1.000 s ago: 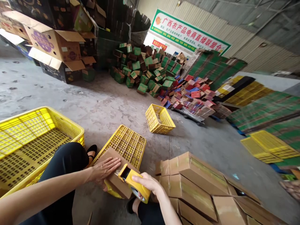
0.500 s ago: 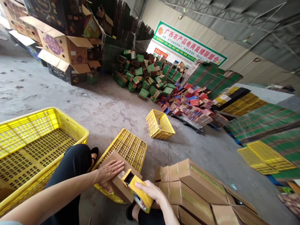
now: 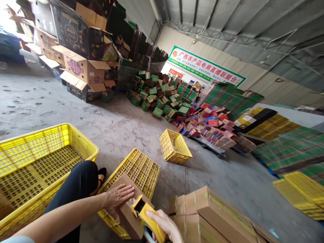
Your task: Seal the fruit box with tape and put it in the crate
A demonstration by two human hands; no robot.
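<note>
A brown cardboard box [image 3: 133, 216] lies on an upturned yellow plastic crate [image 3: 142, 170] between my knees. Flat on top of the box rests my left hand [image 3: 118, 199], fingers stretched out. My right hand [image 3: 165, 225] is wrapped round a yellow tape dispenser [image 3: 152, 216], whose front end touches or nearly touches the box top just right of my left fingertips. A strip of clear tape seems to show beside those fingertips. The lower part of the dispenser runs near the bottom edge of the view.
To the left stands a large yellow crate [image 3: 83, 145]; a smaller yellow crate [image 3: 174, 146] sits ahead on the floor. Stacked brown cartons [image 3: 202, 212] are close on my right. Farther off are a heap of green boxes [image 3: 157, 101], red and blue boxes [image 3: 207, 121], and black cartons [image 3: 76, 37].
The view has tilted up a little, so everything sits lower in the picture. My left hand stays on the box and the right hand keeps the tape dispenser at nearly the same place on it.
</note>
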